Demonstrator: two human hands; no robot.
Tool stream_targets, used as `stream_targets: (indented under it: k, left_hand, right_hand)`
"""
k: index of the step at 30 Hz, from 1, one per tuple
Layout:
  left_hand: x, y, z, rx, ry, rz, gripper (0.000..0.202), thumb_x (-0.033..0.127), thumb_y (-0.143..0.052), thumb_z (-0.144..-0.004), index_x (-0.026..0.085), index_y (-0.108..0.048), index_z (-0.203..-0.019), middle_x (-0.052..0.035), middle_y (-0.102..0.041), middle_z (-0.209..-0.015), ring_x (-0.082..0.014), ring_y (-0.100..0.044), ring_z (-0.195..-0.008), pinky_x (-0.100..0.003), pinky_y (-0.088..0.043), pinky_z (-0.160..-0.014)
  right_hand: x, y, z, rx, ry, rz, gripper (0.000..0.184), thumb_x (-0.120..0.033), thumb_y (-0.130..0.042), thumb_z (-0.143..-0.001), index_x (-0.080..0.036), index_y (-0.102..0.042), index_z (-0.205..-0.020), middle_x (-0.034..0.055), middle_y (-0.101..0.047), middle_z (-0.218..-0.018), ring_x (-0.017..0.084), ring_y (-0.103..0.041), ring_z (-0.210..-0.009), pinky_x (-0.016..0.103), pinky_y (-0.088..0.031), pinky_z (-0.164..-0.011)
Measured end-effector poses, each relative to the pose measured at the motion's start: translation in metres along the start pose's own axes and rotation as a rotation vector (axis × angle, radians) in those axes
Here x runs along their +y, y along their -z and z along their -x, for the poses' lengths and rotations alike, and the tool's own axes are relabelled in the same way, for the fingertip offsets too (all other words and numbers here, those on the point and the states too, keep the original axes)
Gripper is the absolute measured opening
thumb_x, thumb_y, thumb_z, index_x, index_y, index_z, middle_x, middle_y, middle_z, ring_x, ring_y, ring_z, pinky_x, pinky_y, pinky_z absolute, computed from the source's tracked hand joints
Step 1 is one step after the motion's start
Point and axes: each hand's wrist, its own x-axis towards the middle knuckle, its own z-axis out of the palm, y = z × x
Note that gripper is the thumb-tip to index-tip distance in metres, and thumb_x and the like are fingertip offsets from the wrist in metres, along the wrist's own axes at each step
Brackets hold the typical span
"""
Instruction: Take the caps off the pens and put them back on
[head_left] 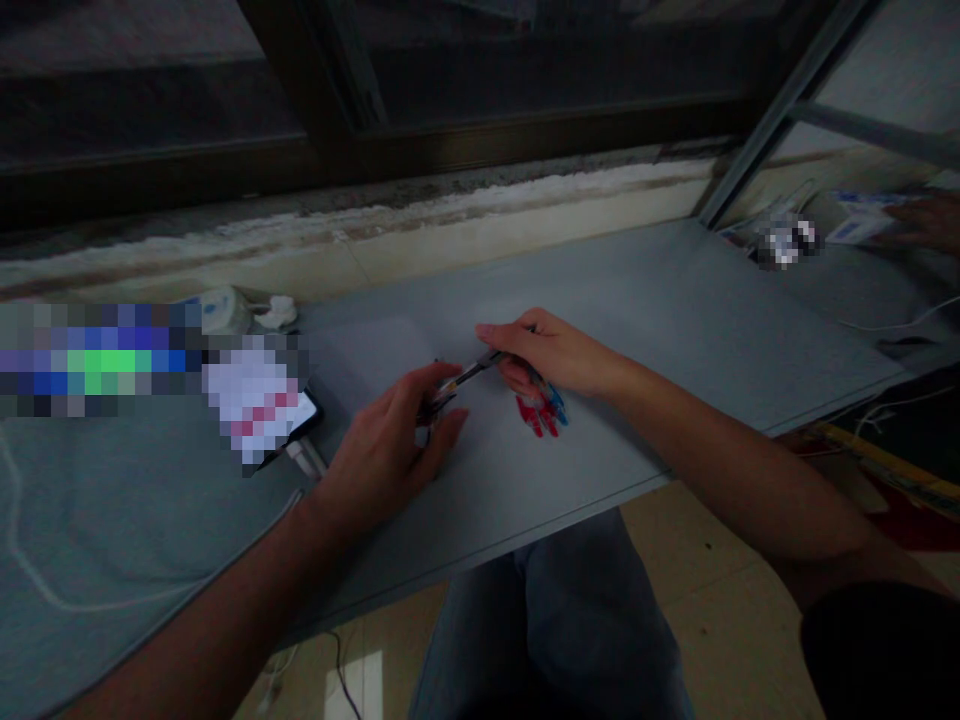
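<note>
Grey desk [637, 270] below window [555, 65]; left grip [394, 430] holding blurred object [444, 392], right grip [559, 348] holding tool [480, 368].

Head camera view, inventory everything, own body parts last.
Window: 1, dark, top
Metal frame: 1, grey, upper right
Desk: 1, grey-blue, centre
Pixelated items: 2, mixed colours, far left and right
Phone: 1, black edge, left, screen pixelated
Plug: 1, white, at the phone
Round device: 1, white, behind phone
Packet: 1, white and blue, far right
White cables: at least 2, left and right
Floor: 1, beige, below desk
Slim tool: 1, dark, centre
Red-and-blue item: 1, centre, kind unclear
Another person's hand, probably: 1, dim, far right
Jeans: 1 pair, blue, below
Sleeve: 1, black, lower right
Left hand: 1, bare, centre
Right hand: 1, bare, holding slim tool
</note>
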Motion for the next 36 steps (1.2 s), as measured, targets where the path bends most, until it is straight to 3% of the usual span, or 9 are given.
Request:
stream_targets:
  k: [7, 12, 16, 20, 22, 24, 26, 31, 36]
  left_hand:
    - [-0.001, 0.002, -0.003, -0.040, 0.022, -0.018, 0.032, 0.035, -0.040, -0.109, 0.020, -0.064, -0.123, -0.0094, -0.077, -0.107, -0.0224, -0.075, -0.092, -0.033, -0.060, -0.081]
    - [-0.002, 0.003, -0.001, -0.157, 0.151, 0.147, 0.037, 0.037, -0.035, -0.110, 0.020, -0.066, -0.120, -0.0001, -0.071, -0.078, -0.0134, -0.066, -0.060, -0.024, -0.051, -0.058]
    - [-0.005, 0.003, -0.002, -0.102, 0.196, 0.160, 0.036, 0.038, -0.036, -0.109, 0.019, -0.066, -0.118, 0.0037, -0.063, -0.066, -0.0122, -0.059, -0.051, -0.023, -0.048, -0.054]
    - [-0.005, 0.003, -0.004, -0.089, 0.167, 0.106, 0.034, 0.037, -0.041, -0.108, 0.019, -0.066, -0.121, 0.0011, -0.069, -0.073, -0.0136, -0.062, -0.054, -0.024, -0.048, -0.055]
    - [-0.003, 0.003, -0.004, -0.093, 0.166, 0.092, 0.035, 0.037, -0.041, -0.108, 0.018, -0.067, -0.120, 0.0004, -0.070, -0.074, -0.0138, -0.062, -0.054, -0.024, -0.048, -0.055]
    - [-0.002, 0.003, -0.005, -0.095, 0.188, 0.088, 0.036, 0.037, -0.040, -0.108, 0.017, -0.068, -0.119, 0.0007, -0.069, -0.072, -0.0134, -0.061, -0.053, -0.024, -0.047, -0.055]
    - [-0.003, 0.003, -0.005, -0.093, 0.212, 0.089, 0.036, 0.036, -0.040, -0.108, 0.016, -0.067, -0.121, 0.0018, -0.067, -0.069, -0.0128, -0.060, -0.052, -0.023, -0.047, -0.056]
    - [-0.007, 0.002, -0.004, -0.107, 0.203, 0.088, 0.038, 0.039, -0.041, -0.108, 0.017, -0.067, -0.123, 0.0006, -0.069, -0.072, -0.0141, -0.063, -0.055, -0.024, -0.049, -0.059]
    - [-0.010, 0.000, -0.003, -0.101, 0.224, 0.083, 0.038, 0.041, -0.040, -0.109, 0.018, -0.066, -0.126, 0.0012, -0.069, -0.071, -0.0145, -0.064, -0.056, -0.025, -0.051, -0.060]
  right_hand:
    - [0.002, 0.000, 0.002, -0.034, 0.072, 0.022, 0.068, -0.065, -0.046, -0.104, -0.022, -0.035, -0.052, -0.0058, -0.038, -0.041, 0.006, -0.034, -0.039, 0.025, -0.029, -0.046]
    - [-0.002, 0.004, 0.005, -0.105, 0.198, 0.151, 0.055, -0.057, -0.058, -0.100, -0.019, -0.045, -0.063, -0.0066, -0.040, -0.053, 0.006, -0.034, -0.050, 0.024, -0.028, -0.051]
    - [-0.003, 0.009, 0.003, 0.008, 0.279, 0.152, 0.037, -0.046, -0.078, -0.087, -0.018, -0.054, -0.088, -0.0071, -0.049, -0.066, 0.007, -0.041, -0.058, 0.022, -0.031, -0.054]
    - [-0.002, 0.014, 0.002, 0.064, 0.169, 0.211, 0.046, -0.057, -0.061, -0.097, -0.017, -0.055, -0.077, -0.0021, -0.055, -0.065, 0.009, -0.047, -0.056, 0.023, -0.034, -0.055]
    - [-0.001, 0.016, 0.002, 0.063, 0.171, 0.236, 0.042, -0.053, -0.063, -0.096, -0.016, -0.056, -0.077, -0.0011, -0.057, -0.067, 0.009, -0.049, -0.056, 0.024, -0.035, -0.056]
    - [0.001, 0.017, 0.001, 0.071, 0.251, 0.235, 0.032, -0.041, -0.076, -0.087, -0.014, -0.060, -0.092, 0.0007, -0.063, -0.082, 0.008, -0.052, -0.062, 0.023, -0.039, -0.059]
    - [0.003, 0.018, 0.000, 0.095, 0.310, 0.209, 0.037, -0.036, -0.080, -0.082, -0.014, -0.059, -0.105, 0.0019, -0.065, -0.093, 0.008, -0.054, -0.066, 0.022, -0.042, -0.062]
    - [0.011, 0.020, -0.005, 0.117, 0.223, 0.207, 0.035, -0.046, -0.063, -0.097, -0.016, -0.059, -0.080, -0.0017, -0.057, -0.066, 0.010, -0.050, -0.059, 0.023, -0.038, -0.057]
    - [0.015, 0.023, -0.009, 0.169, 0.307, 0.135, 0.029, -0.037, -0.078, -0.085, -0.016, -0.061, -0.097, -0.0002, -0.067, -0.081, 0.010, -0.054, -0.064, 0.022, -0.041, -0.059]
